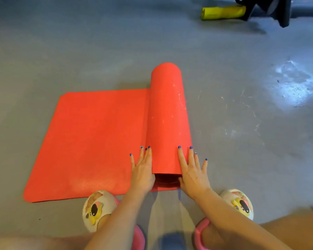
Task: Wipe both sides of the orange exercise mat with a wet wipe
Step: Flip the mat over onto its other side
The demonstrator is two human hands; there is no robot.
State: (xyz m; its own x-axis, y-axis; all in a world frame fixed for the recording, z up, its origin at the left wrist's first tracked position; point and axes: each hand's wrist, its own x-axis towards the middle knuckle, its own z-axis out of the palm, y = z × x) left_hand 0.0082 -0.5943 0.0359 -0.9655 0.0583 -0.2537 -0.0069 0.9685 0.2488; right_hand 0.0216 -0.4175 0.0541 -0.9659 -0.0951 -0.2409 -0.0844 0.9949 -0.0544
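My flat left hand [143, 170] and right hand [192, 172] press the mat [101, 138] roll; I should push evenly, slowly.

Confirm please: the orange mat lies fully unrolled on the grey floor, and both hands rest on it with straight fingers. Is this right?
Not quite. The head view shows the orange mat only partly unrolled; the left hand and right hand rest with straight fingers on its rolled part, on the grey floor.

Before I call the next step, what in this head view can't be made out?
- Wet wipe: none visible; neither left hand nor right hand shows one.
- Orange mat: underside against the floor, inner turns hidden by the roll.
- Black equipment: cut by the top edge, unidentifiable.
- Yellow object: partly behind that equipment.
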